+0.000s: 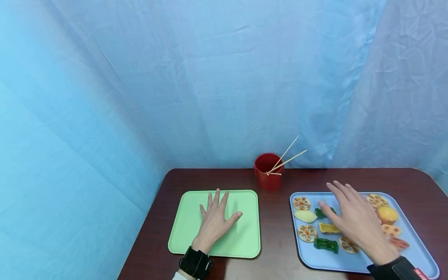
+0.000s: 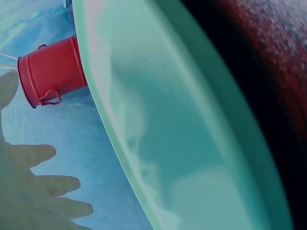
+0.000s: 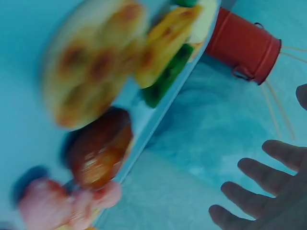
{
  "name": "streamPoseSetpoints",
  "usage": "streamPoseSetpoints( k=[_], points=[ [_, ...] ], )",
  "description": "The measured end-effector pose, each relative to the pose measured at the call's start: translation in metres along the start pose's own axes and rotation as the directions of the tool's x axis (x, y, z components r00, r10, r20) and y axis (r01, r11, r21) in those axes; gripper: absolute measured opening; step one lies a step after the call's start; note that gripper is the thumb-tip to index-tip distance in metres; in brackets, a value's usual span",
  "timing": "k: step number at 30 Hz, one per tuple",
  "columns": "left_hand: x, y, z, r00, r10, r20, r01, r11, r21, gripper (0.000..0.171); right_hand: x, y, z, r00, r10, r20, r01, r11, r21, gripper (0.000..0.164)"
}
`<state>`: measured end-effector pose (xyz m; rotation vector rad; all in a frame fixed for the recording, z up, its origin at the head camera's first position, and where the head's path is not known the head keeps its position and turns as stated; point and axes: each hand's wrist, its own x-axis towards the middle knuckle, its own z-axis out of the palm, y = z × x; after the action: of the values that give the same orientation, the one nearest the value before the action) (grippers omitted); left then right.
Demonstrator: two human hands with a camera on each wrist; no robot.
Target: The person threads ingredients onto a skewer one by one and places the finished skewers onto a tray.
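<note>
My left hand [image 1: 214, 223] hovers over the green tray [image 1: 248, 241], its fingers spread and straight, holding nothing. Over the blue tray [image 1: 294, 256] is my right hand [image 1: 357, 221], also with extended fingers and nothing in its grasp. Around it on that tray lie lotus root slices [image 1: 307, 233], green pepper pieces [image 1: 326, 245], a yellow strip [image 1: 329, 228], a pale oval slice [image 1: 305, 216], a round yellow-brown piece [image 1: 387, 215] and a pinkish piece [image 1: 399, 243]. The right hand hides part of the food. In the right wrist view a lotus root slice [image 3: 96, 62] shows close and blurred.
A red bucket [image 1: 268, 177] with small side handles stands at the back of the dark wooden table [image 1: 276, 241], between the trays. Several thin sticks [image 1: 294, 156] lean out of it. Blue cloth [image 1: 224, 85] hangs behind and to the left of the table.
</note>
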<state>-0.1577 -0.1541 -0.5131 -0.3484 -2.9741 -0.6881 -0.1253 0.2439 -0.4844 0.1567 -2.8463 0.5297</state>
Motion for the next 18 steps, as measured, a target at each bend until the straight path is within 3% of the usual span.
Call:
streamPoseSetpoints(
  k=[11, 18],
  points=[
    [-0.001, 0.005, 0.002, 0.998, -0.014, -0.056, 0.012, 0.999, -0.039, 0.082, 0.031, -0.047, -0.005, 0.963, -0.169, -0.209, 0.199, 0.971, 0.133, 0.057],
    [-0.001, 0.014, 0.004, 0.994, -0.010, -0.105, -0.003, 0.992, -0.128, 0.081, 0.057, -0.075, 0.002, 0.947, -0.198, -0.252, 0.252, 0.946, 0.203, 0.051]
  ],
)
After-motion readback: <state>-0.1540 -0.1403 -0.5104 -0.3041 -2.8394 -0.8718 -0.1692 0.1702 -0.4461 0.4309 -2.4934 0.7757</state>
